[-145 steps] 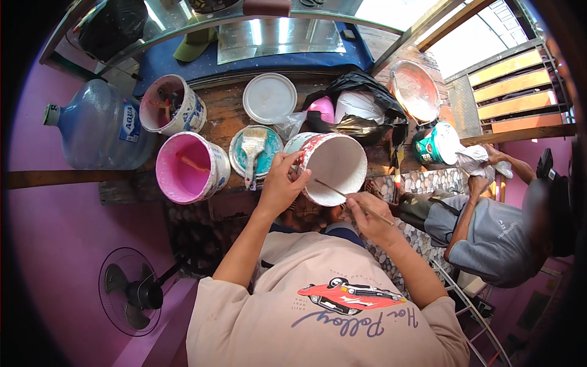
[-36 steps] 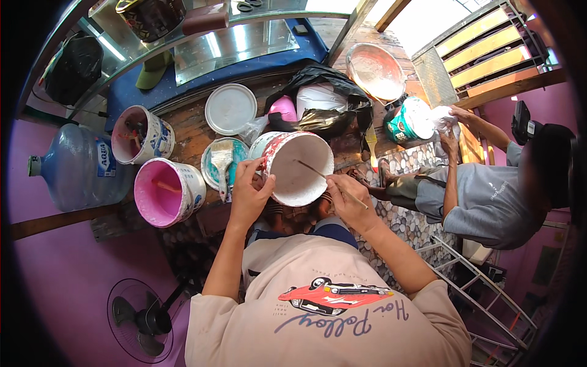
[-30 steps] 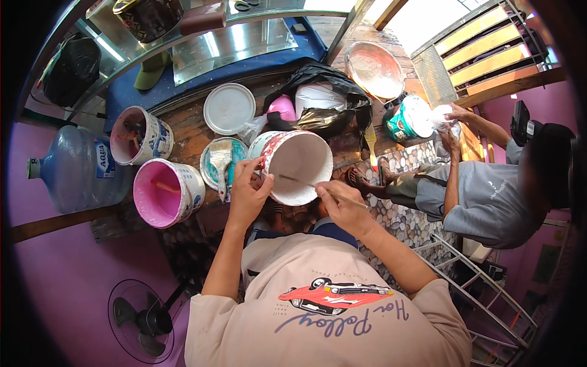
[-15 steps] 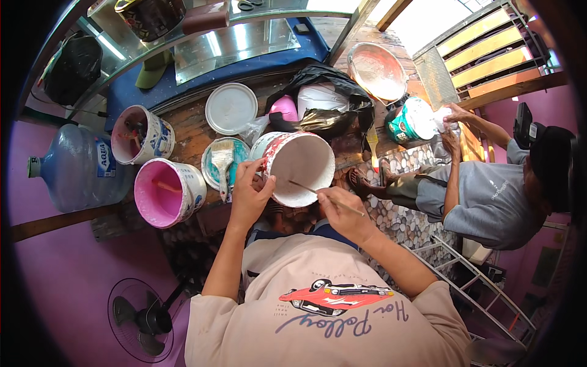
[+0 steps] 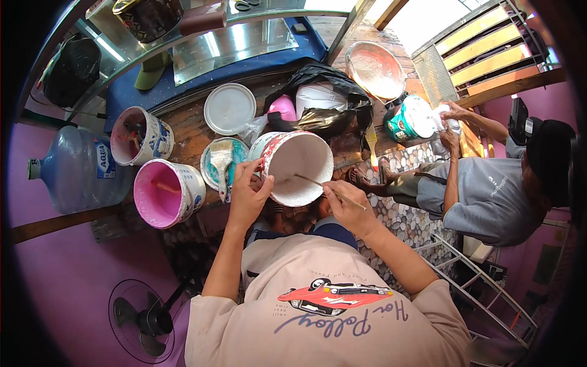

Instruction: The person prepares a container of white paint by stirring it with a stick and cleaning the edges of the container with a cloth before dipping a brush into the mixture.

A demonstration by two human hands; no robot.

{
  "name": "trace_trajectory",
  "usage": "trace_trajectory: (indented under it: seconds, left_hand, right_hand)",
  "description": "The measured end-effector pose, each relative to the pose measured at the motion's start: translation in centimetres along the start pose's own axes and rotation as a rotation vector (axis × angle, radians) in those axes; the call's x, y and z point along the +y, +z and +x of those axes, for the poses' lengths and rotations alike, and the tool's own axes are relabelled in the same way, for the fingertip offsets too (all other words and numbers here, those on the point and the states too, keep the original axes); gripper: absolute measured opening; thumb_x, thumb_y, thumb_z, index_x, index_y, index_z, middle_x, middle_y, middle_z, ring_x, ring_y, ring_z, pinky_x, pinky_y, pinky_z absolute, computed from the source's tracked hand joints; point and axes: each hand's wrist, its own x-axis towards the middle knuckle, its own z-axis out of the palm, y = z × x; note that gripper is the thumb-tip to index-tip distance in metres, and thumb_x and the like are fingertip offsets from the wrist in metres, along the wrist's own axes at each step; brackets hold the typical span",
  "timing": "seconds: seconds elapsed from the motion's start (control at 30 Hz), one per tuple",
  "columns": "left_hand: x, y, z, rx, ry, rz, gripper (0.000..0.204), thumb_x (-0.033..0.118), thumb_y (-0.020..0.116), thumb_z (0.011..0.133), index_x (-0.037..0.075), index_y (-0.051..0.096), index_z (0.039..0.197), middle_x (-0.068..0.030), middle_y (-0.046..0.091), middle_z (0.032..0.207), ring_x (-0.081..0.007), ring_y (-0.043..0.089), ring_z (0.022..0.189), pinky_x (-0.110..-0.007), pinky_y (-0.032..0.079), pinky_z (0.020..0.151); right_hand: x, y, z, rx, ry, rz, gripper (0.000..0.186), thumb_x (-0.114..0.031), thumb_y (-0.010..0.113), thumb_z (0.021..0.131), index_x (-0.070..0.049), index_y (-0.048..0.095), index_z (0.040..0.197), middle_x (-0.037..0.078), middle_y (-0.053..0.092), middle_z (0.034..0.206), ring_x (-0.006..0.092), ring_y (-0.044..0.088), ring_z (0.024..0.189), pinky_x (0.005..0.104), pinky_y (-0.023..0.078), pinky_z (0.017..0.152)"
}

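Note:
A white paint bucket (image 5: 307,153) with red smears on its outside is tilted toward me in front of my body. My left hand (image 5: 249,194) grips its left rim, thumb and fingers closed on the edge. In my right hand (image 5: 350,208) is a thin wooden stick (image 5: 315,181), pinched between thumb and fingers. The stick's far end reaches into the bucket over the pale inside. Just left of the bucket, a broad paintbrush (image 5: 222,160) with a white handle lies across a teal-smeared lid (image 5: 211,174).
Left stand a pink-lined bucket (image 5: 142,194), another white bucket (image 5: 160,137) holding tools, and a large water bottle (image 5: 70,168). Behind are a round white lid (image 5: 230,109) and a black plastic bag (image 5: 358,101). A co-worker (image 5: 489,189) handles a teal paint can (image 5: 400,124) at right, near a ladder (image 5: 471,284).
My right hand has shifted slightly right and up with the stick, and its tip has moved within the bucket. My left hand stays on the rim.

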Motion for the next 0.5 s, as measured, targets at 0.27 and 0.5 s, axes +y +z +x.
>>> trace_trajectory:
  seconds: [0.27,0.5]
  left_hand:
    - [-0.3,0.1,0.0,0.018,-0.005,-0.011,0.043,0.008,0.074,0.089,0.002,0.062,0.130,-0.0054,0.051,0.111,-0.0082,0.055,0.084,-0.022,0.053,0.071]
    - [-0.2,0.0,0.0,0.020,0.010,-0.002,0.043,0.008,0.074,0.089,0.002,0.062,0.130,-0.0057,0.052,0.111,-0.0083,0.055,0.082,-0.022,0.052,0.071]
  right_hand:
    - [-0.2,0.0,-0.9,-0.045,-0.044,-0.031,0.012,-0.006,0.063,0.096,0.003,0.067,0.103,0.018,0.070,0.096,0.0362,0.069,0.086,0.0403,0.056,0.075]
    - [-0.4,0.0,-0.2,-0.025,-0.068,0.003,0.012,-0.004,0.062,0.096,0.003,0.068,0.103,0.019,0.069,0.093,0.0357,0.068,0.084,0.0397,0.055,0.076]
